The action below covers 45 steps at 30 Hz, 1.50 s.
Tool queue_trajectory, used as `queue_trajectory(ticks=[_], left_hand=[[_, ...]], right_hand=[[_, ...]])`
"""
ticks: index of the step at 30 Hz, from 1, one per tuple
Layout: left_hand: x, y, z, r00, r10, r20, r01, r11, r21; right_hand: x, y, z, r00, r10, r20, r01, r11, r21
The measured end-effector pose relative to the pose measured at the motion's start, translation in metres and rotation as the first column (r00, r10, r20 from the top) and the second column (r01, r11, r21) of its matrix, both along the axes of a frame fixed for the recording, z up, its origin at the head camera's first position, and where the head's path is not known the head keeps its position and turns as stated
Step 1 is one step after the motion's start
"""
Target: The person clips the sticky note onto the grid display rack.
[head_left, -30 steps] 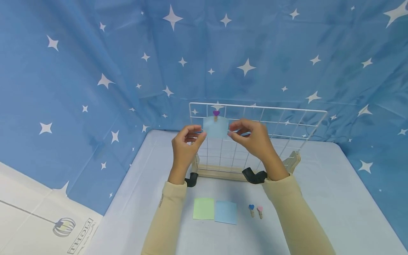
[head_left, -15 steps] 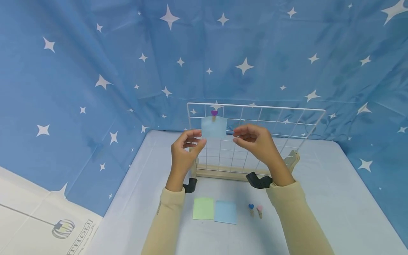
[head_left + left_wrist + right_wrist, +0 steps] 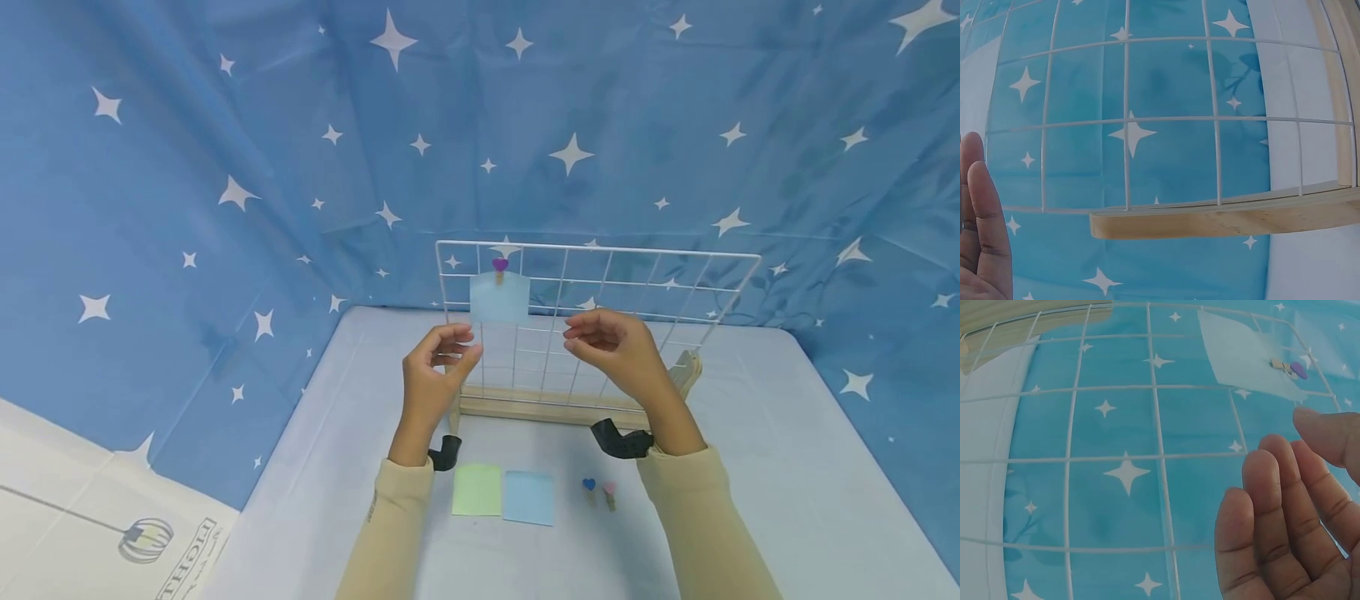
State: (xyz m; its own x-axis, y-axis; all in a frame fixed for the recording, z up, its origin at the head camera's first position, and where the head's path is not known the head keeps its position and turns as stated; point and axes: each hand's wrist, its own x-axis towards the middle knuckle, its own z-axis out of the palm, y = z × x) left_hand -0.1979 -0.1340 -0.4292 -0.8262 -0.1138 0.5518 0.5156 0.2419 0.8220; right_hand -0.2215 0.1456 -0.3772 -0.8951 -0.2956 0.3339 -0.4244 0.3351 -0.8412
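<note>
A light blue paper square point(image 3: 499, 300) hangs near the upper left of a white wire grid point(image 3: 600, 250). The small clothespin point(image 3: 499, 267) at its top edge has a purple heart; in the right wrist view this purple heart point(image 3: 1299, 370) shows beside the paper. Just below and left of the paper is my left hand point(image 3: 438, 358), fingers loosely bent and holding nothing. My right hand point(image 3: 615, 346) is in front of the grid, to the right of the paper, with relaxed fingers and nothing between them. In the right wrist view its fingers point(image 3: 1266, 512) are spread from the thumb.
A wooden base point(image 3: 540, 408) carries the grid on the white table. Nearer lie a green paper square point(image 3: 476, 490), a blue paper square point(image 3: 528, 497), a blue-heart clothespin point(image 3: 589, 486) and a pink-heart clothespin point(image 3: 610, 493). A blue star-printed cloth point(image 3: 465, 108) hangs behind.
Both hands have let go of the hanging paper's edges and dropped lower. The right hand has moved away to the right. The paper stays on the grid under its clothespin.
</note>
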Motion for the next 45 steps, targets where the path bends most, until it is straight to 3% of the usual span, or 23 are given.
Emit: queue_trajectory(ticks=[16, 32, 45], left_hand=[[0.005, 0.001, -0.012, 1.0, -0.002, 0.026, 0.002, 1.0, -0.009], [0.014, -0.001, -0.022, 0.995, -0.013, 0.102, 0.017, 0.999, -0.036], [0.022, -0.002, -0.036, 0.986, -0.024, 0.163, 0.033, 0.998, -0.053]], right_hand=[[0.004, 0.016, -0.022, 1.0, 0.001, 0.008, 0.0, 0.998, -0.06], [0.009, 0.029, -0.033, 1.0, -0.021, 0.012, 0.022, 0.999, -0.029], [0.015, 0.037, -0.042, 0.997, -0.037, 0.061, 0.038, 0.999, -0.01]])
